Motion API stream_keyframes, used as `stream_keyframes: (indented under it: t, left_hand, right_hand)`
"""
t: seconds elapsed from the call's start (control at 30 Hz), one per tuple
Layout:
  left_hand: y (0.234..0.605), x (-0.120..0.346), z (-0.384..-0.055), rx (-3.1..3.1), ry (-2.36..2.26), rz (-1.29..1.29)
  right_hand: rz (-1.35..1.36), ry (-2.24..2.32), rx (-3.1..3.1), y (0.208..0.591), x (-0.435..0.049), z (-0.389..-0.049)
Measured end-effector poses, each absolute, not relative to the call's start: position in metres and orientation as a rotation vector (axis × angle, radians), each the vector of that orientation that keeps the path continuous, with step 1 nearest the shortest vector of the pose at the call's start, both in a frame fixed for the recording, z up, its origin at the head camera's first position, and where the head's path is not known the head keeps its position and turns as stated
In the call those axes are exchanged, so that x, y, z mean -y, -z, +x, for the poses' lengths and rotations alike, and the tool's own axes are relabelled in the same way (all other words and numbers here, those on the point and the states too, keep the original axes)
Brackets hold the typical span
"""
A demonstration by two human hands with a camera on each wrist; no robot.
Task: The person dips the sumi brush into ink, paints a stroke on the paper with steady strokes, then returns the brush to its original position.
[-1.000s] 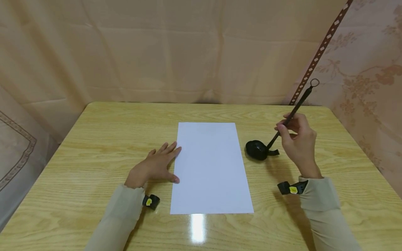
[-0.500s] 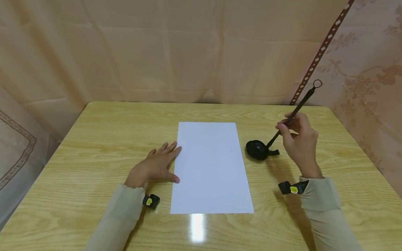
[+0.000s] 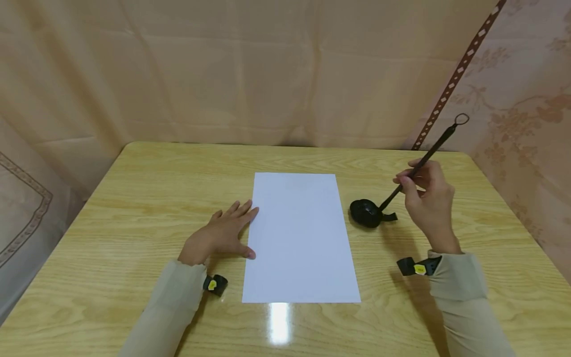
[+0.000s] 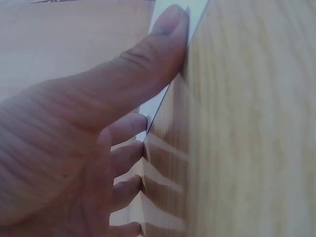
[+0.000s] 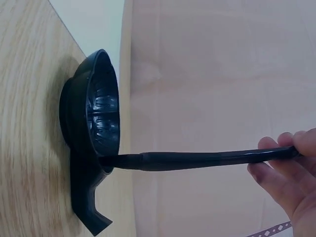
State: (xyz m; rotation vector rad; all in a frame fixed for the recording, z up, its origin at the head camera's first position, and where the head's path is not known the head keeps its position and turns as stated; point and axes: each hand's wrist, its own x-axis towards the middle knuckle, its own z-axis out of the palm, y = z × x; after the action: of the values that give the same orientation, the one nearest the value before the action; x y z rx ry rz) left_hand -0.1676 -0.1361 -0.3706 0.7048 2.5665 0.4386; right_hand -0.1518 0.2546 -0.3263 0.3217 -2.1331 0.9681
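A white sheet of paper [image 3: 301,238] lies flat on the wooden table. My left hand [image 3: 217,237], fingers spread, rests at its left edge, with the thumb and index fingertips on the sheet. To the right of the paper sits a small black ink dish [image 3: 365,213] with a curved stem; in the right wrist view its hollow [image 5: 104,121] looks wet and glossy. My right hand [image 3: 429,198] pinches a dark calligraphy brush [image 3: 436,147] partway along the handle, between thumb and fingers. The brush leans to the right, its lower end at the dish's rim and its tip hidden inside.
Beige cloth [image 3: 214,74] hangs behind the table [image 3: 134,208], and a flowered cloth [image 3: 526,134] hangs on the right. A black camera is strapped to each wrist. Light glares on the tabletop below the paper.
The brush's looped top end has tilted further right, and my right hand has shifted slightly right with it. The left hand, paper and dish stay in place.
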Motion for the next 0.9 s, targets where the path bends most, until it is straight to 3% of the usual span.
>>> stream_keyframes:
  t: [0.9]
  left_hand:
    - [0.373, 0.135, -0.167, -2.571, -0.446, 0.706]
  right_hand:
    - [0.304, -0.928, 2.150, 0.316, -0.246, -0.144]
